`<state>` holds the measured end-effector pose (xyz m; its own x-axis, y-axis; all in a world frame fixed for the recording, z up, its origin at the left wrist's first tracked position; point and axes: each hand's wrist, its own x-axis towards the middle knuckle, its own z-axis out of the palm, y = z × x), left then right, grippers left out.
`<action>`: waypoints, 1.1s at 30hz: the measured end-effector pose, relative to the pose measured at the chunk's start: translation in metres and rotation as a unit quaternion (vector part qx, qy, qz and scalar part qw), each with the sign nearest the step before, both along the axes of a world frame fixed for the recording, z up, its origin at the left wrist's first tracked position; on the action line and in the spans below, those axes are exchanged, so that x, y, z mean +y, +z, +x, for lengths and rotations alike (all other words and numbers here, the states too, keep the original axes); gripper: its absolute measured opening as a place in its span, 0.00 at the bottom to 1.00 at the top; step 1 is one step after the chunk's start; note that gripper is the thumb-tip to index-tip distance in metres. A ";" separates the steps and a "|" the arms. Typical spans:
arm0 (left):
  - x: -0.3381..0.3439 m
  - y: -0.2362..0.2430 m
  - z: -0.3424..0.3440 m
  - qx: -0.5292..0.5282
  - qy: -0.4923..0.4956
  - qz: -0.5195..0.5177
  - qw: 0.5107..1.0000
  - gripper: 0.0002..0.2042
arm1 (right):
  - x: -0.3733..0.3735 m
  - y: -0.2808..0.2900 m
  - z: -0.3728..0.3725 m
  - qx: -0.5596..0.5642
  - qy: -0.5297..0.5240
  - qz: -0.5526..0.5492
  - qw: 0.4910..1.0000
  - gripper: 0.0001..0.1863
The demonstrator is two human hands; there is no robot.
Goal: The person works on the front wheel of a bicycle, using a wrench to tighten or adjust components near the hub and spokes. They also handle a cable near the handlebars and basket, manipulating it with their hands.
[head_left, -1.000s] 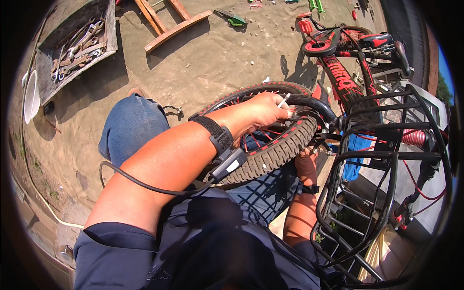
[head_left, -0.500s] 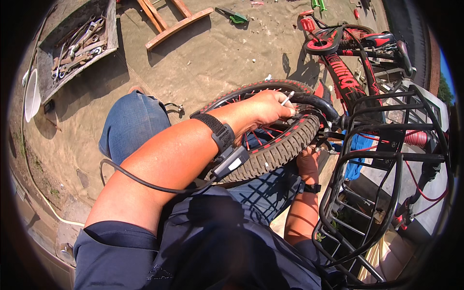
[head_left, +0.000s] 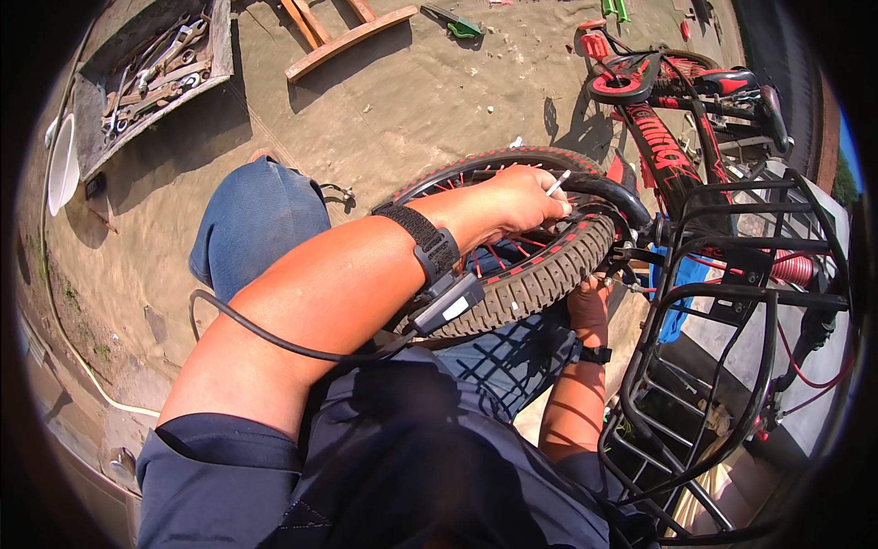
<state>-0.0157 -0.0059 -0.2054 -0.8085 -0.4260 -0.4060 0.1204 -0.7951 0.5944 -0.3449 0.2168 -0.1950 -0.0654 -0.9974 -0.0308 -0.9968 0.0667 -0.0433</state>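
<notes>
A black bicycle wheel with red spokes and knobby tyre [head_left: 537, 292] lies tilted across my lap, joined to a black fork [head_left: 625, 199]. My left hand [head_left: 532, 203] is over the wheel near the fork, fingers curled with a thin white stick between them; what the fingertips touch beneath is unclear. My left forearm wears a strap and a cabled grey device. My right hand [head_left: 590, 307] is curled under the tyre's right side, beside small metal fittings [head_left: 622, 285]; what its fingers hold is hidden.
The black-and-red frame [head_left: 665, 151] and black rack [head_left: 744, 301] fill the right side, over a blue object [head_left: 675, 322]. A weathered tool box [head_left: 87, 123] with spanners, a white dish [head_left: 62, 169], a wooden stand [head_left: 349, 41] and a green-black tool [head_left: 462, 27] lie on the ground ahead.
The whole view has shifted slightly, with bicycle, box and stand appearing a little further right and higher. Both hands keep nearly the same places on the wheel and beside the fork.
</notes>
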 end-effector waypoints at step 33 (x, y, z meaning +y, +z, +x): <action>-0.001 0.007 0.010 -0.045 -0.010 -0.126 0.991 0.14 | -0.012 0.010 0.033 -0.227 -0.187 0.011 0.956 0.12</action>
